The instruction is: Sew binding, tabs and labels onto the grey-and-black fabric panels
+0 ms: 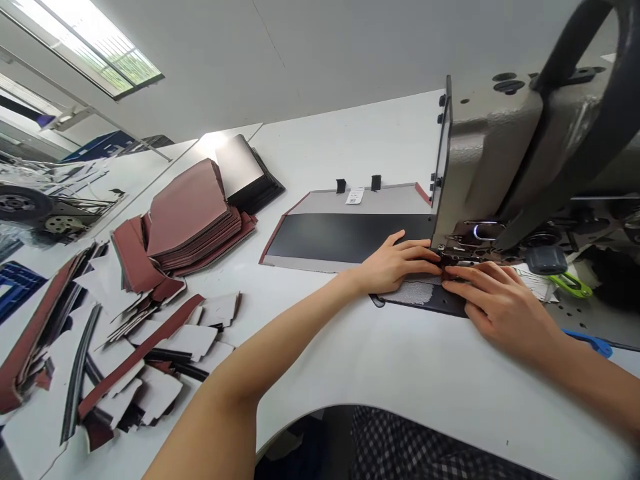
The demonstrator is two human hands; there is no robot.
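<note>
My left hand (397, 263) lies with its fingers outstretched on a grey panel (320, 201) with a wide black band (330, 233) and maroon edging. Its fingertips reach the needle area (443, 253) of a sewing machine (480, 147). Across from it, my right hand (500, 300) rests with fingers extended, its fingertips close to the left ones beside the needle. A small dark reddish bit of material shows between the fingertips; its shape is mostly hidden. The panel's right end runs under the machine head, out of sight. A white label (355, 197) sits on the panel between two black tabs.
Stacked maroon panels (190, 207) lie at the left, beside black pieces with a pale top sheet (240, 167). Loose strips and white-backed scraps (165, 393) cover the left front. Green-handled snips (573, 285) and a blue tool (593, 343) lie near my right arm.
</note>
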